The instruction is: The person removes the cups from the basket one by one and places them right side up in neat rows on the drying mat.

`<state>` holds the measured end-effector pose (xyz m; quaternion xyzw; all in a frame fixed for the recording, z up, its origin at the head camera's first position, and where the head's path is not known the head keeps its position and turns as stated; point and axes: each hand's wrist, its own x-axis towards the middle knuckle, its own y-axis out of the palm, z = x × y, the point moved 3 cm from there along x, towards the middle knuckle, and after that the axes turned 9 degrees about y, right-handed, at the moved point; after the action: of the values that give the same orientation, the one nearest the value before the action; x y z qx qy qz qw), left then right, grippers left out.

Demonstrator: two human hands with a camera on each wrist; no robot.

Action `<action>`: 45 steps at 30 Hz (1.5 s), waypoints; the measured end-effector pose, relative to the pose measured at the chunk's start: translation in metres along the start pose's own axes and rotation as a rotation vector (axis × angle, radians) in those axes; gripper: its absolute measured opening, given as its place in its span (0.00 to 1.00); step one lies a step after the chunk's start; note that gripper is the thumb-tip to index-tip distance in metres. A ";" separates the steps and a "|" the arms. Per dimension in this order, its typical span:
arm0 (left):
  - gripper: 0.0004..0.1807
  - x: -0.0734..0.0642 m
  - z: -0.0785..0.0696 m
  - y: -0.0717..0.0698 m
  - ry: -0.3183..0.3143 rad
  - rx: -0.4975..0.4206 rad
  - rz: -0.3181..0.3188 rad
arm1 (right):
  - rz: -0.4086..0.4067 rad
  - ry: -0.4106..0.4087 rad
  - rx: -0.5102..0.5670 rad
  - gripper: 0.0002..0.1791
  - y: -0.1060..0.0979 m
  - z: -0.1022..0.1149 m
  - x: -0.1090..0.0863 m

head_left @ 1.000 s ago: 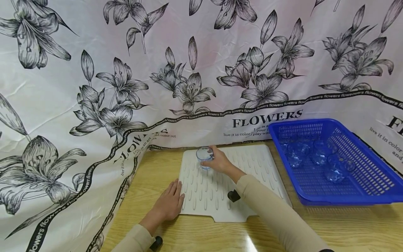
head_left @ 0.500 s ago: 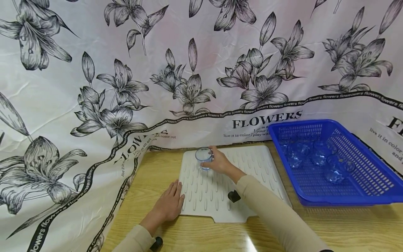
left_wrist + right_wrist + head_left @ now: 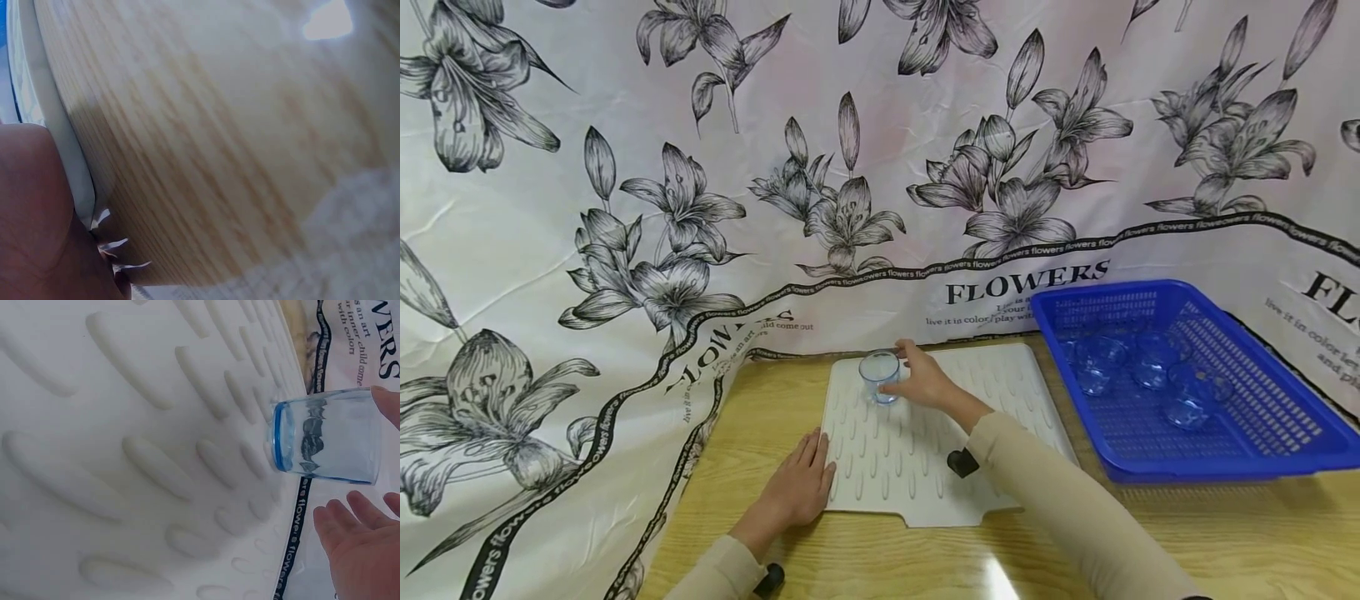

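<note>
A clear bluish glass (image 3: 880, 392) stands upright near the back left of the white ridged board (image 3: 880, 467). My right hand (image 3: 922, 379) is at the glass's right side. In the right wrist view the thumb tip is right at the rim of the glass (image 3: 337, 437), while the other fingers (image 3: 359, 519) are spread and apart from it. My left hand (image 3: 801, 481) lies with extended fingers along the board's left edge, fingertips and thumb at that edge. Part of the left hand (image 3: 31, 187) shows beside the board's rim (image 3: 69, 144) in the left wrist view.
A blue plastic basket (image 3: 1120, 468) with several clear glasses (image 3: 1187, 400) in it stands to the right of the board. Wood-patterned table surface (image 3: 760, 417) lies around the board. A white floral curtain (image 3: 850, 317) rises behind and along the left.
My right fingers have loosened and moved apart from the glass, which stays near the board's back left. The left hand keeps its place. The head view has shifted slightly.
</note>
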<state>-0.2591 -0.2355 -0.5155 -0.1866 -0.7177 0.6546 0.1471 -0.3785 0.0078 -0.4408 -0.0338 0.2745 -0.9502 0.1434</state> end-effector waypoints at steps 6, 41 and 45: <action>0.34 -0.003 -0.001 0.001 0.002 -0.016 -0.008 | 0.007 0.001 -0.029 0.51 -0.006 0.003 -0.003; 0.35 0.001 0.003 0.004 0.006 0.014 0.008 | 0.063 -0.082 -0.321 0.29 -0.072 0.054 -0.065; 0.35 0.001 0.002 0.003 0.008 0.008 0.010 | 0.067 -0.100 -0.313 0.29 -0.076 0.055 -0.074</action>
<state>-0.2604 -0.2366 -0.5183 -0.1920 -0.7134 0.6576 0.1473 -0.3196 0.0630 -0.3530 -0.0939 0.4124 -0.8877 0.1816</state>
